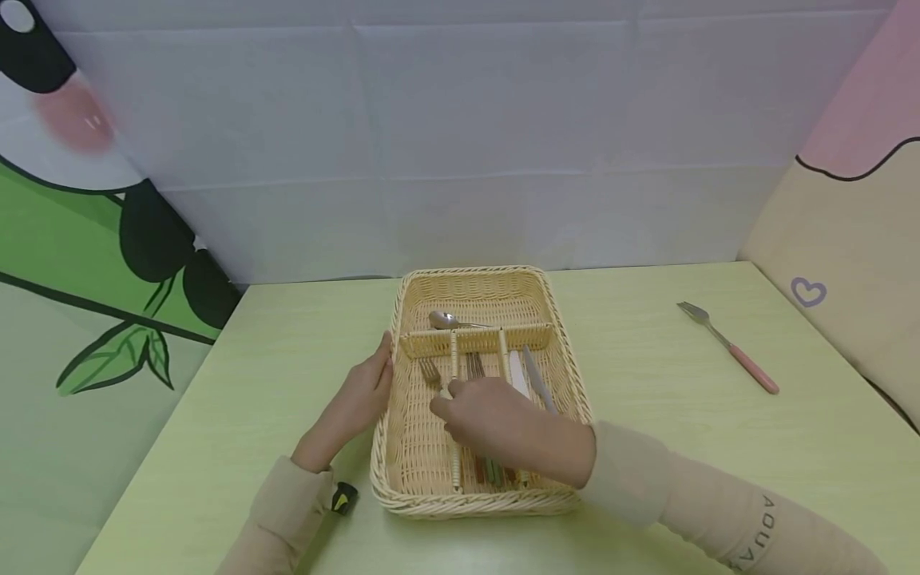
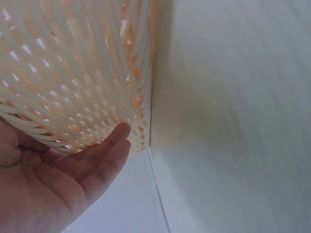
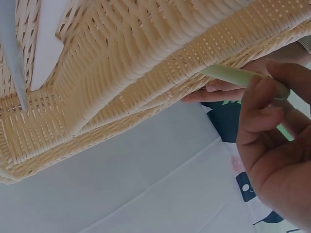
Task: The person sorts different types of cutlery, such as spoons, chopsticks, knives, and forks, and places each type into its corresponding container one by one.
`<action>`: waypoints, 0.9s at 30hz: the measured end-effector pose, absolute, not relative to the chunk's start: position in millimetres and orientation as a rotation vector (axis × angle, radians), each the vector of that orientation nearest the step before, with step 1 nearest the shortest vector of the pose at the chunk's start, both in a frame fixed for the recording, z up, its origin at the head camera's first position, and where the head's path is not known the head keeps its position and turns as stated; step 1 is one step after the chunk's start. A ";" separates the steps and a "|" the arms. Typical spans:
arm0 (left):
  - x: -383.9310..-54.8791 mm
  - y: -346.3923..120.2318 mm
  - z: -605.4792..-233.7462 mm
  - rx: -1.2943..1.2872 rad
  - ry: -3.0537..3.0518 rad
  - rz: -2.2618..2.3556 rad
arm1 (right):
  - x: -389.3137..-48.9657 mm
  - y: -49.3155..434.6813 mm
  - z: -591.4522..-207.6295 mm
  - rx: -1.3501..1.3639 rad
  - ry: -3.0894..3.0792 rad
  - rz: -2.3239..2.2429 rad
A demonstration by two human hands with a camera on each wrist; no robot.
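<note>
My right hand [image 1: 496, 419] is over the woven cutlery basket [image 1: 481, 501], pinching the pale green handle [image 3: 233, 76] of a fork [image 1: 430, 372]. The fork's tines point away over the left long compartment, and my hand covers much of the handle. My left hand [image 1: 362, 391] lies along the outside of the basket's left wall, its fingers [image 2: 104, 167] nearly straight against the weave. Under my right hand, other forks [image 1: 475, 366] lie in the middle compartment, partly hidden. Two knives [image 1: 537, 377] lie in the right one. A spoon [image 1: 446, 320] rests in the far cross compartment.
To the right on the pale table [image 1: 632, 335] lies a single fork with a pink handle [image 1: 753, 369]. A plain light cloth [image 1: 489, 144] hangs behind the table, and printed panels [image 1: 855, 263] stand along both sides.
</note>
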State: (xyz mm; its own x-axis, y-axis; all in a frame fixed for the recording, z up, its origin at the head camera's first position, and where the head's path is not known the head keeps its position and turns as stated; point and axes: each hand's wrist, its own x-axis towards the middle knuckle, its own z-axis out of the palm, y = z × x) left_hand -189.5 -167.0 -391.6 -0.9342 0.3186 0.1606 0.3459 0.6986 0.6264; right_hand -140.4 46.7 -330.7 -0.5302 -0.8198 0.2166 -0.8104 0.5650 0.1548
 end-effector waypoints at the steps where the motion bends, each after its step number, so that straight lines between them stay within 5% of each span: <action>1: -189.4 -167.0 -391.5 -0.555 -2.860 -1.071 | -139.7 46.4 -330.9 1.372 -2.525 -0.053; 27: -189.1 -166.7 -389.5 -0.512 -2.904 -1.066 | -135.6 45.4 -338.9 1.702 -2.339 -0.256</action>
State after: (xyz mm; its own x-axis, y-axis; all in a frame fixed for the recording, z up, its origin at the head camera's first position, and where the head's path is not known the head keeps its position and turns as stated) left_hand -189.1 -166.7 -389.5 -0.9467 0.3003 0.1167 0.3045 0.7157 0.6285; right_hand -135.6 45.4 -338.9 -0.2947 -0.9516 0.0874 -0.9102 0.3074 0.2777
